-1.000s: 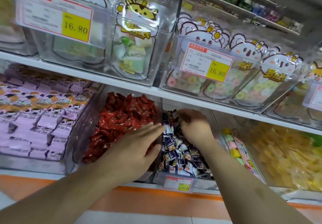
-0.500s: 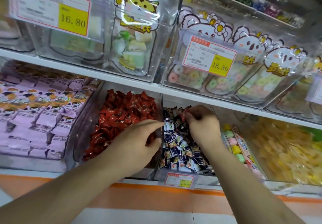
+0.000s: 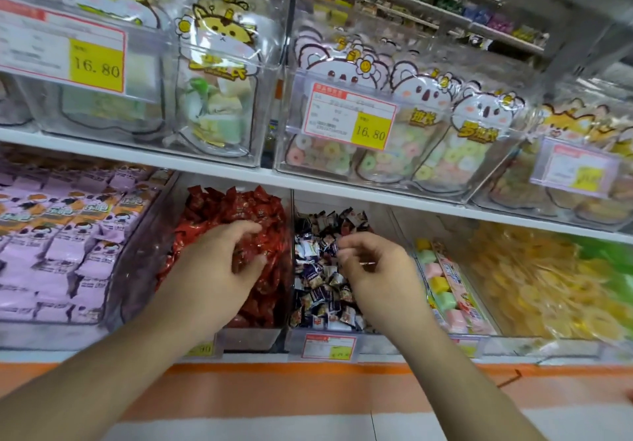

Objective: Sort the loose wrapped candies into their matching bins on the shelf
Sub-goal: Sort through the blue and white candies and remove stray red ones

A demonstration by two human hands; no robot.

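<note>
The left hand (image 3: 219,262) now lies in the clear bin of red foil-wrapped candies (image 3: 236,235), fingers curled into the pile; whether it grips one I cannot tell. A second ago it hovered flat at the divider. The right hand (image 3: 373,269), drawn back from deeper in, pinches over the clear bin of navy-and-white wrapped candies (image 3: 325,290), contents unclear. Judging by this, sorting is mid-way; no strays show.

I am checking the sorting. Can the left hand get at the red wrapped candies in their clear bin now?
Probably yes. The left hand is already inside the open top of the clear plastic bin, with curled fingers among the red wrapped candies; nothing lies between them.
</note>
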